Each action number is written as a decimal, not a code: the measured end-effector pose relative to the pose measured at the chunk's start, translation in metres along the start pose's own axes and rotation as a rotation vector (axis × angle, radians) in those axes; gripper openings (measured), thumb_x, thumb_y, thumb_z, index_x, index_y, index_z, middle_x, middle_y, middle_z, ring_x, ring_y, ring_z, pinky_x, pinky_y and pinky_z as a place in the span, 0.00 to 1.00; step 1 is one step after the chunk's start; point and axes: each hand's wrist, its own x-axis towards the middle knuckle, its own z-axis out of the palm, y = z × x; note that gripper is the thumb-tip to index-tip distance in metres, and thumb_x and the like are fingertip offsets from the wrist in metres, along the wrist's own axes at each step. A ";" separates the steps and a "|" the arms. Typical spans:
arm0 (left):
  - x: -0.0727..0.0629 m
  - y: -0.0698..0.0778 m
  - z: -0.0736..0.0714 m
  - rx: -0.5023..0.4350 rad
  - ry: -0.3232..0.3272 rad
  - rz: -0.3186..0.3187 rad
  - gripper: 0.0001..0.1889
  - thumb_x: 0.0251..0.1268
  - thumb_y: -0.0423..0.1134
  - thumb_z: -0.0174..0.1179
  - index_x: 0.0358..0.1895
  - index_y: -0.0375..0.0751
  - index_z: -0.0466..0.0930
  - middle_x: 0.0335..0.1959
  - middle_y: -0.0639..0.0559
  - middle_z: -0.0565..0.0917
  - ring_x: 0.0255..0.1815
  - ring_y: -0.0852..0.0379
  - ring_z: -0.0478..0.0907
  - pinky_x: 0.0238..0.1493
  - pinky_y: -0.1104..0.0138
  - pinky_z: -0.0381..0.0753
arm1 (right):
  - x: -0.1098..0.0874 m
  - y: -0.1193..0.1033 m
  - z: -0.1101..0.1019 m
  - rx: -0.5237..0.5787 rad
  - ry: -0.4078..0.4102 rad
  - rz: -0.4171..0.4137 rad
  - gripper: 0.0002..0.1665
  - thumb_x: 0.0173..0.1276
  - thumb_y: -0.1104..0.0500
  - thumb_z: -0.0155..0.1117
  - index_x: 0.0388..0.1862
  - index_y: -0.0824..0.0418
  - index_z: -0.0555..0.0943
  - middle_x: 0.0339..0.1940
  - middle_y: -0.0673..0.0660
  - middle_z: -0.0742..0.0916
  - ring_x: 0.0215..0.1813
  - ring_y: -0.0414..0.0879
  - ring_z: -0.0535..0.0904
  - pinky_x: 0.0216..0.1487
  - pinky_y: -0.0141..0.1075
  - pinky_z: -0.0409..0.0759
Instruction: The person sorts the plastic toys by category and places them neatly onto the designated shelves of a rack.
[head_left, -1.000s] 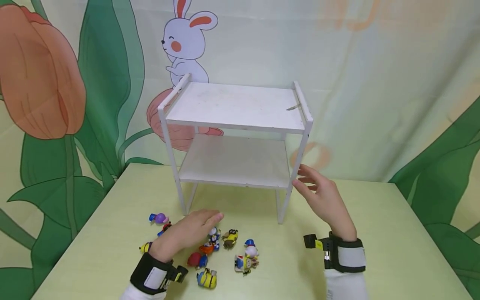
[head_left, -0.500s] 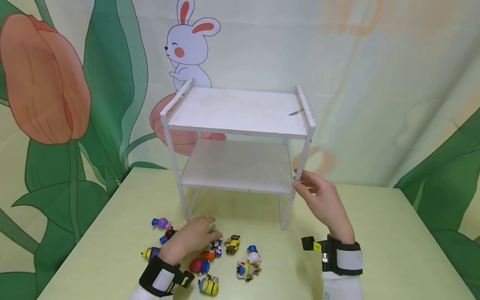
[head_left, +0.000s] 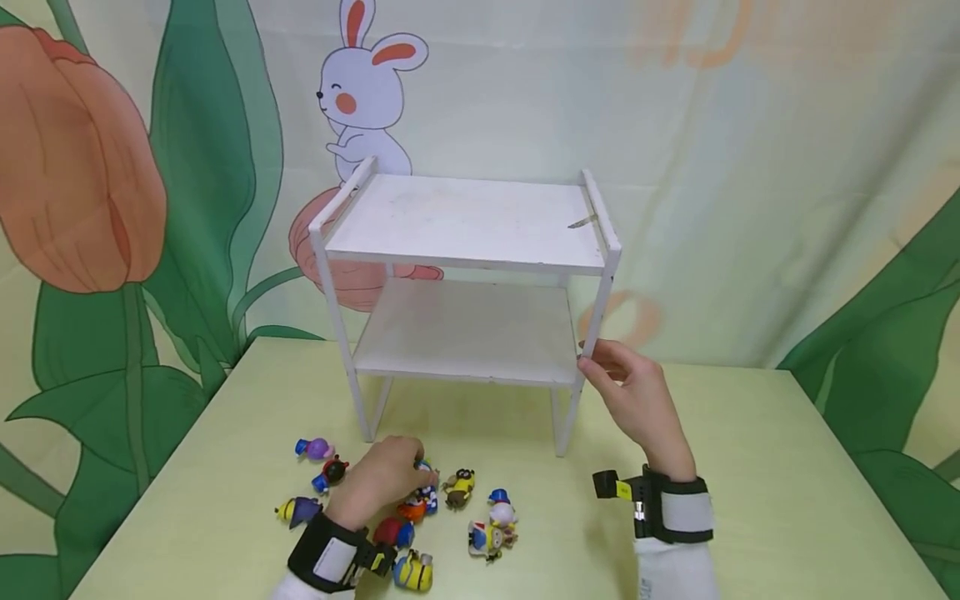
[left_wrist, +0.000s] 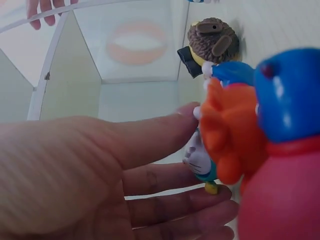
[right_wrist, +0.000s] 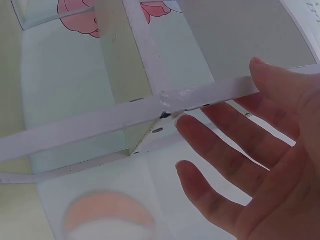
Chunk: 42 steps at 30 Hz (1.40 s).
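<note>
My left hand [head_left: 382,479] reaches down among small toy figures on the table. In the left wrist view its thumb and fingers lie around a small white-and-green toy figure [left_wrist: 197,156], partly hidden by the thumb and an orange toy figure [left_wrist: 232,131]. A red-and-blue toy figure [left_wrist: 292,100] looms close to that wrist camera. My right hand [head_left: 637,400] grips the right front leg of a white two-tier shelf [head_left: 465,221]. In the right wrist view the thumb lies on one side of the leg [right_wrist: 220,94], the fingers on the other.
A yellow-and-brown figure [head_left: 459,488] lies right of the left hand. Beyond it, a blue-hatted figure [head_left: 501,507] lies against another toy. Purple [head_left: 318,449] and yellow [head_left: 296,511] figures lie to the left, a yellow-and-blue one [head_left: 412,572] in front. A printed curtain [head_left: 712,208] hangs behind.
The left hand, flatter above the toys earlier, has lowered and curled its fingers around the white-and-green toy figure. The right hand stays at the shelf leg, its fingers drawn closer around it.
</note>
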 end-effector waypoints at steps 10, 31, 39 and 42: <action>0.003 -0.002 -0.003 -0.019 0.011 -0.007 0.14 0.60 0.39 0.69 0.41 0.32 0.82 0.34 0.48 0.81 0.32 0.52 0.74 0.40 0.57 0.79 | 0.000 -0.002 0.002 -0.013 0.019 0.010 0.17 0.70 0.53 0.64 0.52 0.61 0.84 0.44 0.54 0.88 0.47 0.51 0.84 0.50 0.54 0.77; -0.008 0.011 -0.024 -0.037 0.074 0.153 0.11 0.62 0.31 0.65 0.47 0.34 0.80 0.43 0.47 0.82 0.41 0.52 0.76 0.46 0.55 0.78 | 0.003 0.000 0.005 0.006 0.030 -0.039 0.12 0.71 0.59 0.63 0.47 0.66 0.84 0.40 0.56 0.89 0.46 0.52 0.84 0.50 0.54 0.78; -0.028 0.030 -0.051 -0.023 0.095 0.266 0.14 0.67 0.34 0.62 0.54 0.37 0.79 0.50 0.46 0.81 0.47 0.51 0.78 0.50 0.55 0.79 | 0.003 0.000 0.005 0.015 0.029 -0.034 0.13 0.72 0.58 0.62 0.48 0.66 0.84 0.40 0.56 0.89 0.46 0.52 0.84 0.51 0.54 0.78; -0.035 0.036 -0.063 -0.033 0.103 0.302 0.16 0.68 0.35 0.62 0.57 0.37 0.78 0.50 0.48 0.81 0.45 0.53 0.78 0.48 0.58 0.79 | 0.003 0.000 0.006 0.024 0.025 -0.034 0.13 0.72 0.58 0.62 0.48 0.66 0.84 0.40 0.56 0.88 0.45 0.52 0.85 0.50 0.54 0.78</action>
